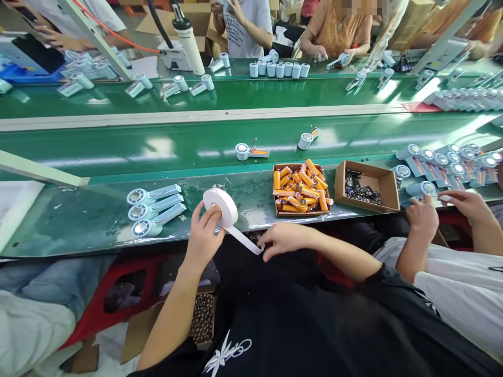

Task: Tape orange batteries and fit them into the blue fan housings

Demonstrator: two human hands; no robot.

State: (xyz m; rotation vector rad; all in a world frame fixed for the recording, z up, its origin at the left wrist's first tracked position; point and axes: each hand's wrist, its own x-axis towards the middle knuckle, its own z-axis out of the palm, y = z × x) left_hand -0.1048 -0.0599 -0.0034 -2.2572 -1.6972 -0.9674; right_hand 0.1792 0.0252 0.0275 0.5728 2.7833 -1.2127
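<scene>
My left hand (206, 230) grips a roll of white tape (228, 205), its fingers in the core. From the roll a strip of tape (245, 240) runs down to the right, and my right hand (281, 240) pinches its free end. Left of the roll, three light-blue handheld fans (145, 212) lie side by side on the green bench (90, 220). To the right, a box of orange battery cells (301, 191) stands at the bench edge, beside a cardboard box (383, 191) of small dark parts (363, 191).
Two opened fans, one a fan with orange inside (249, 152), lie on the conveyor (176, 144). A co-worker's hands (424, 214) work at the right near many fans (451, 162). Other people stand across the line. A metal post (43, 170) slants at left.
</scene>
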